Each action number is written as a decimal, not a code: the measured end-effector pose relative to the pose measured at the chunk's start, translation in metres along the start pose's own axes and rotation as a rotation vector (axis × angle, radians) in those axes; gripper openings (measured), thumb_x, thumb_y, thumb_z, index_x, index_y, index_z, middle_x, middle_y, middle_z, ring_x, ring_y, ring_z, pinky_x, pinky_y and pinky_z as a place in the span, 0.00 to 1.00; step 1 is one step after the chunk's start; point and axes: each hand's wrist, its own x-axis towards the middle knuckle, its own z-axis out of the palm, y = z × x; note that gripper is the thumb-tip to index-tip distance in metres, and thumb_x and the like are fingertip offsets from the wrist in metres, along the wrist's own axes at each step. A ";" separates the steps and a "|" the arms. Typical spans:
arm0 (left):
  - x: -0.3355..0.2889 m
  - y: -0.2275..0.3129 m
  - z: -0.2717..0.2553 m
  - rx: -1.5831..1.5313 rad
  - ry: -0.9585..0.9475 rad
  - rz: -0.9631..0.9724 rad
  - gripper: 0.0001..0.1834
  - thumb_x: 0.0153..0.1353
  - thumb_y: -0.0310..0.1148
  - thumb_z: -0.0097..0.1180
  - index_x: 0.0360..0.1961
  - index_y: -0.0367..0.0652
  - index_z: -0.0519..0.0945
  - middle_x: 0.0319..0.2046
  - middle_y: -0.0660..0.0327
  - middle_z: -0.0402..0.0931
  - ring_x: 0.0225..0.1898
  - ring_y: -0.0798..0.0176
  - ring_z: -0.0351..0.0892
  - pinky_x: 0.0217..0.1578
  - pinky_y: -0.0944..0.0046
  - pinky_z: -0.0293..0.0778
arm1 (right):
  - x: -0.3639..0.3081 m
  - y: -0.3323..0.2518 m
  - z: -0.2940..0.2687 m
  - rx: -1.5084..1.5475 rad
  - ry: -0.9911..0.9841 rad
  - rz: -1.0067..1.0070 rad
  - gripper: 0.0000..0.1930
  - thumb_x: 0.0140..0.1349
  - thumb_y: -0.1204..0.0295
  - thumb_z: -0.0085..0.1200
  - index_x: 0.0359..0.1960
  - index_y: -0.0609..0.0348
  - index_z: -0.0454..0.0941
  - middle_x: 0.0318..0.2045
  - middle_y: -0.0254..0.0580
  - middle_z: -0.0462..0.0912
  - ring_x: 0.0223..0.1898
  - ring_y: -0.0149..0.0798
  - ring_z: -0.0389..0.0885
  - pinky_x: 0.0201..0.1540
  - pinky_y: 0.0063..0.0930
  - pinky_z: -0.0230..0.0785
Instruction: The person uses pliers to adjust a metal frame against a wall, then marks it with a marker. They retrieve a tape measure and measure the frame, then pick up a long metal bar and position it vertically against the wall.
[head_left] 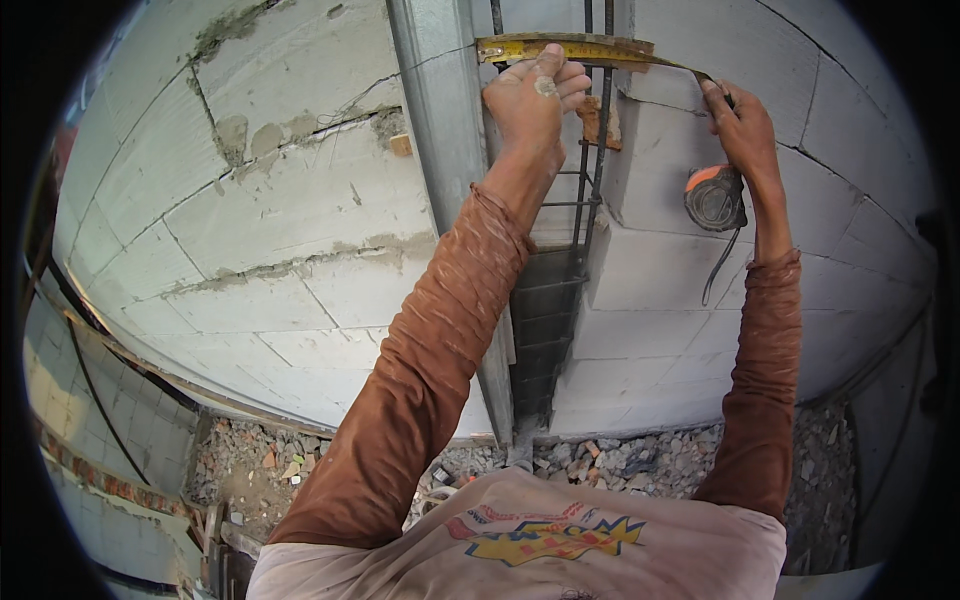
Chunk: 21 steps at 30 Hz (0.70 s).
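Observation:
A yellow tape measure blade stretches across the gap between two block walls, in front of upright steel bars. Its hooked end lies by the grey metal channel on the left. My left hand is closed at the blade, thumb pressed on it and fingers curled; a pale patch marks the thumb. At the other side, my right hand pinches the blade where it bends down. The orange and black tape case hangs below that hand, its dark strap dangling. Part of the right grip is hidden.
Pale block walls with mortar smears stand left and right. Behind the bars, a broken brick piece sits in the gap. Thin wire sticks out from the left wall. Rubble covers the ground along the wall's foot.

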 end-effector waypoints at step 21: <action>-0.168 0.023 -0.120 0.750 0.198 0.480 0.11 0.43 0.34 0.66 0.20 0.37 0.80 0.19 0.48 0.76 0.20 0.48 0.77 0.24 0.55 0.72 | -0.245 -0.017 0.084 0.503 -0.574 0.010 0.21 0.76 0.63 0.40 0.31 0.70 0.73 0.24 0.39 0.73 0.26 0.33 0.69 0.29 0.29 0.63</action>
